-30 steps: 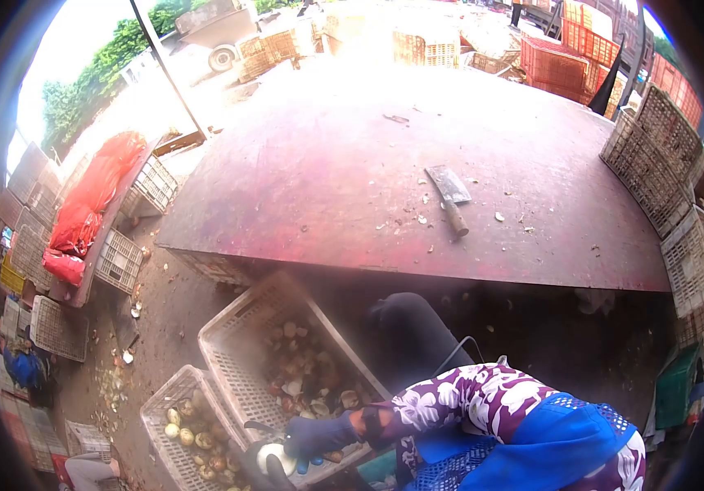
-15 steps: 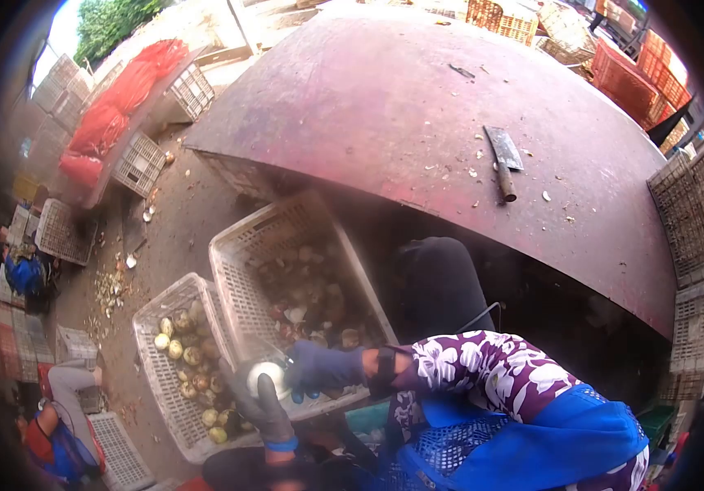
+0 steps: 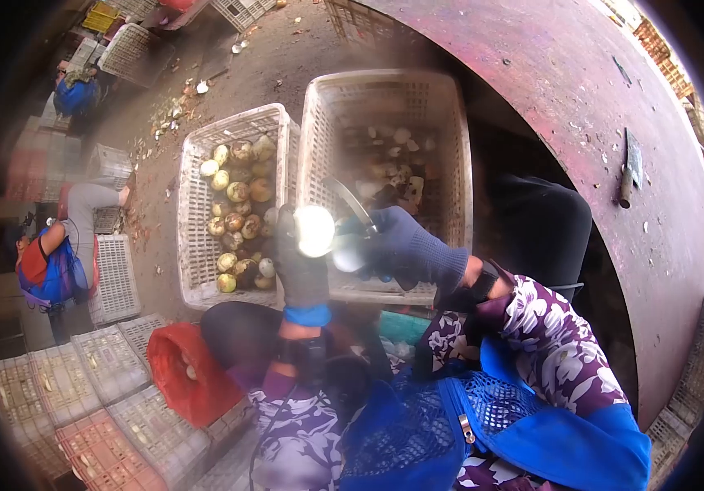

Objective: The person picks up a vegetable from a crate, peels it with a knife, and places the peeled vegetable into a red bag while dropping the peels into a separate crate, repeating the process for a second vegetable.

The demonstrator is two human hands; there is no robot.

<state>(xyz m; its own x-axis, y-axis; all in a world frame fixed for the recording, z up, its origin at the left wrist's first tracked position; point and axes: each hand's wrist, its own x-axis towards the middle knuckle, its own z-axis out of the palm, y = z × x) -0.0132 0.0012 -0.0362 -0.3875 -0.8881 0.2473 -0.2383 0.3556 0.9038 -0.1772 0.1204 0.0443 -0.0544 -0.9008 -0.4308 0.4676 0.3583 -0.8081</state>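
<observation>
My left hand (image 3: 301, 274), in a dark grey glove with a blue cuff, is closed around a smooth white ball (image 3: 315, 231) that looks like a peeled onion. Beside it my right hand (image 3: 416, 250), in a dark blue glove, is closed on a thin curved metal blade (image 3: 350, 200). Its handle is hidden in the glove. Between the hands a second pale patch shows, too blurred to name. Both hands are above the near edges of two crates. The narrower crate (image 3: 191, 237) holds several round yellow-brown, onion-like pieces (image 3: 237, 192). Dark scraps and white bits lie in the wider crate (image 3: 464, 172).
A reddish table (image 3: 565, 74) at right carries a cleaver (image 3: 630, 172). My dark-clad knee (image 3: 544, 221) is beneath its edge. A red container (image 3: 191, 372) and filled crates (image 3: 106, 368) stand at lower left. Another person (image 3: 61, 254) sits at far left. White scraps (image 3: 173, 113) litter the floor.
The view has swung down and left, so the crates appear higher and the table farther right. Both hands stay together at the white ball; the curved blade now shows clearly, raised above it.
</observation>
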